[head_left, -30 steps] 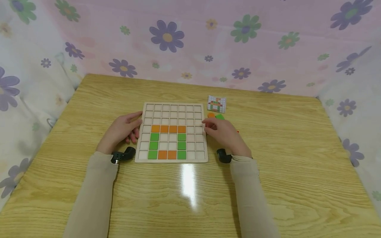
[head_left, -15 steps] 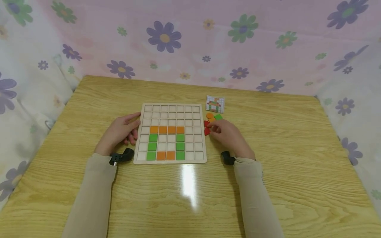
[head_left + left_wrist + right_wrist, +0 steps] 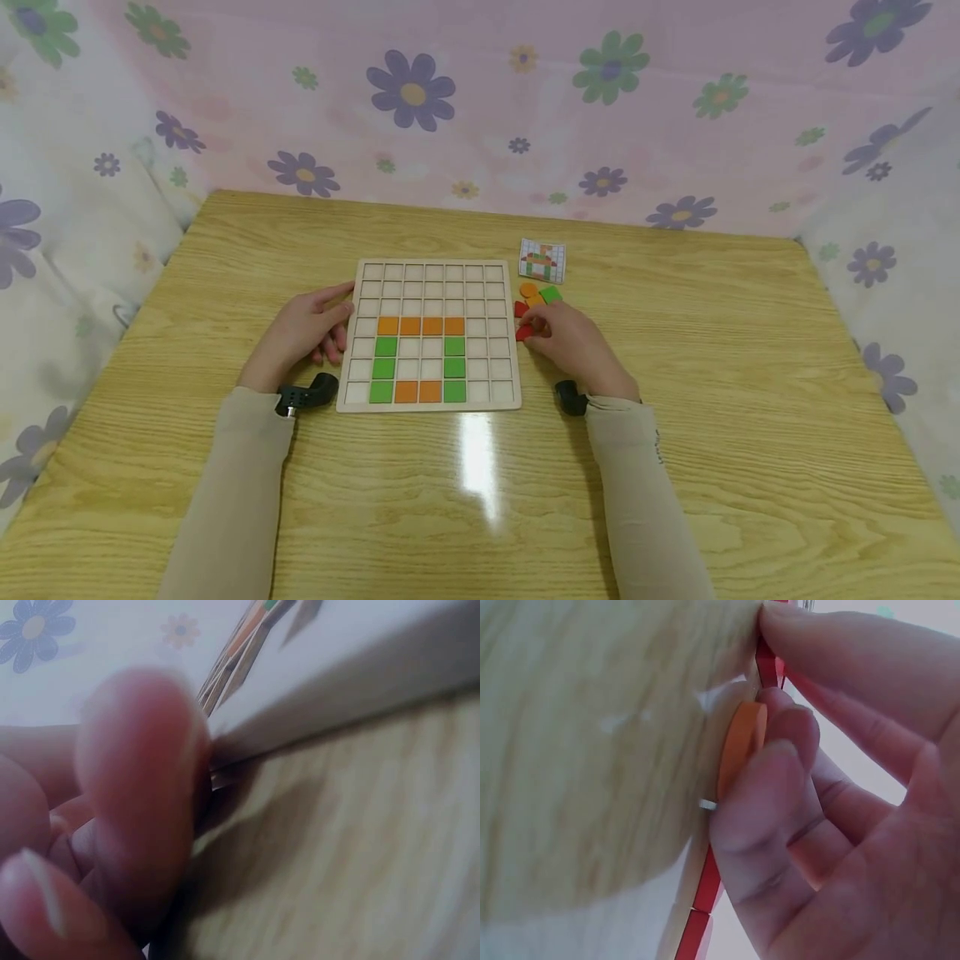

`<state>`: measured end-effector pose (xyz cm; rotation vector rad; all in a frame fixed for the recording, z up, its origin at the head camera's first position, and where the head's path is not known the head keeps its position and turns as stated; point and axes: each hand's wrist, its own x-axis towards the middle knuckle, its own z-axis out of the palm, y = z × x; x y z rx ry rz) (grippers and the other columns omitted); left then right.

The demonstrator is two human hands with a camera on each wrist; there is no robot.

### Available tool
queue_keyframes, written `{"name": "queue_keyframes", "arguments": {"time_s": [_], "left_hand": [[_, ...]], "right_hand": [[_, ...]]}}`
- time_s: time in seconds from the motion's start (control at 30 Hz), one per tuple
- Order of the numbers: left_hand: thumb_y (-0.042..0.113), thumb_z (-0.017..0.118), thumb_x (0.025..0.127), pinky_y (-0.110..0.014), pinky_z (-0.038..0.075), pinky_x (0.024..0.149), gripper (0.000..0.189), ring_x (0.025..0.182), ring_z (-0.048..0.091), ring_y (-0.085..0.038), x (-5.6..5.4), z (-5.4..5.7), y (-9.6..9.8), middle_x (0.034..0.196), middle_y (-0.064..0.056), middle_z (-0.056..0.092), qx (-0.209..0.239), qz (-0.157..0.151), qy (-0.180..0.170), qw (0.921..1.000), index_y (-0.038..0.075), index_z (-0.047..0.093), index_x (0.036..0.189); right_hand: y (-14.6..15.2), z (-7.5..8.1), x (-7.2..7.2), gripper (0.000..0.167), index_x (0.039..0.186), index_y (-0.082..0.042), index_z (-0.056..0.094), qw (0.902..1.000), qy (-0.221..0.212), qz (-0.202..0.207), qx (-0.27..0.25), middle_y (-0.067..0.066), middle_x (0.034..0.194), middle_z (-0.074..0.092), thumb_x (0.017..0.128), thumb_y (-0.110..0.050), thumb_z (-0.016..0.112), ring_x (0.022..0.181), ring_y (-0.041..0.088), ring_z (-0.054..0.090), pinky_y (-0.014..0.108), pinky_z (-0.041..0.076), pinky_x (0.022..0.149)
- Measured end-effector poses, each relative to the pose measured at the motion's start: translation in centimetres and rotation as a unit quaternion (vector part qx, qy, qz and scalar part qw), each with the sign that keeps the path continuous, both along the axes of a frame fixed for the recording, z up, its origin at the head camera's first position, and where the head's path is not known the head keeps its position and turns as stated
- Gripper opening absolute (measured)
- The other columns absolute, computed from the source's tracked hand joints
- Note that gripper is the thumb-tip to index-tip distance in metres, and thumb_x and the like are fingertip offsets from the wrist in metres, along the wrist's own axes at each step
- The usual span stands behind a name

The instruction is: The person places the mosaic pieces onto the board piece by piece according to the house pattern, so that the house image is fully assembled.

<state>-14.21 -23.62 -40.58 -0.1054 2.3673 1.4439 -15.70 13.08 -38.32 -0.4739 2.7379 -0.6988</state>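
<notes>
From my end, the work looked to be at the picking stage: about half a picture was laid, and I judged that the next piece was being chosen. The wooden board (image 3: pixel 431 346) lay flat on the table (image 3: pixel 420 492), between the hands. Four orange tiles (image 3: pixel 410 326) sat in a row on it, green tiles (image 3: pixel 385 368) ran down from either end, and two more orange squares (image 3: pixel 407 392) lay side by side in the bottom row.

I had the left hand (image 3: pixel 302 329) loose at the board's left edge, fingers fairly straight. The right hand (image 3: pixel 573 342) had its fingers bent over the loose pieces off the other edge, a fingertip at a red tile (image 3: pixel 522 334); I couldn't tell whether it was pinched. As I read the small printed card (image 3: pixel 542 265), red belonged at the ends of the orange row, so the next move called for one clean lift and a square drop into its cell.

The board was pale and matte, its cells ridged off. An orange disc (image 3: pixel 528 290) and a green square (image 3: pixel 552 294) showed smooth, flat faces; the table had streaky grain and a glossy shine.
</notes>
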Motion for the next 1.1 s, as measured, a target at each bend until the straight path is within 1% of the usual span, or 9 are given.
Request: {"name": "queue_keyframes", "arguments": {"time_s": [0.13,0.37,0.6,0.73,0.9,1.0,1.1], "left_hand": [[0.045,0.044,0.091,-0.035,0.044,0.043,0.052,0.052,0.058,-0.029,0.0,0.1,0.0,0.07,-0.016,0.058,0.006,0.0,-0.001,1.0,0.032,0.03,0.139],[0.044,0.044,0.091,-0.034,0.044,0.043,0.052,0.052,0.058,-0.029,0.0,-0.1,0.0,0.069,-0.016,0.058,0.014,-0.001,0.001,0.9999,0.031,0.03,0.14],[0.041,0.044,0.092,-0.035,0.044,0.043,0.051,0.052,0.058,-0.03,0.0,-0.2,-0.2,0.069,-0.016,0.058,0.018,-0.004,0.006,0.9998,0.03,0.03,0.14],[0.042,0.044,0.092,-0.035,0.044,0.043,0.05,0.052,0.058,-0.03,-0.2,0.1,0.0,0.069,-0.016,0.058,0.017,-0.002,0.007,0.9998,0.031,0.031,0.139],[0.043,0.044,0.092,-0.035,0.044,0.043,0.052,0.052,0.058,-0.03,-0.3,0.1,0.1,0.069,-0.017,0.058,0.008,-0.011,0.004,0.9999,0.03,0.029,0.14],[0.043,0.043,0.092,-0.035,0.044,0.042,0.053,0.051,0.058,-0.029,-0.2,0.1,0.1,0.069,-0.017,0.058,0.006,-0.013,-0.002,0.9999,0.03,0.027,0.141],[0.043,0.043,0.092,-0.035,0.045,0.042,0.053,0.051,0.058,-0.029,0.0,0.0,0.0,0.069,-0.017,0.058,0.006,-0.011,-0.003,0.9999,0.03,0.027,0.141]], "right_hand": [[0.1,0.1,0.0,0.02,0.102,-0.011,0.061,1.0,-0.004,0.001,-0.001,0.003,0.092,0.054,0.083,-0.018,0.065,0.082,0.019,0.048,0.034,0.041,0.075],[0.0,0.2,0.1,0.012,0.093,-0.014,0.059,0.9997,-0.017,-0.013,-0.01,0.004,0.094,0.051,0.083,-0.018,0.065,0.084,0.021,0.046,0.033,0.041,0.074],[0.1,0.2,0.2,0.012,0.096,-0.014,0.061,0.9994,-0.006,-0.019,-0.026,0.0,0.092,0.057,0.084,-0.015,0.064,0.084,0.019,0.048,0.034,0.041,0.079],[0.4,0.3,0.1,0.01,0.095,-0.016,0.062,0.9989,0.0,-0.027,-0.04,-0.002,0.093,0.059,0.085,-0.017,0.063,0.084,0.019,0.049,0.034,0.041,0.08],[0.3,0.6,0.1,0.011,0.095,-0.019,0.062,0.9973,0.0,-0.046,-0.057,-0.003,0.096,0.059,0.084,-0.022,0.063,0.085,0.017,0.05,0.034,0.041,0.08],[0.0,0.7,0.2,0.013,0.095,-0.021,0.062,0.9959,0.002,-0.054,-0.073,-0.005,0.094,0.059,0.083,-0.027,0.064,0.083,0.015,0.05,0.032,0.042,0.076],[-0.6,0.9,0.1,0.015,0.095,-0.022,0.063,0.9952,0.008,-0.048,-0.085,-0.007,0.091,0.059,0.083,-0.031,0.063,0.08,0.013,0.051,0.029,0.043,0.073]]}}
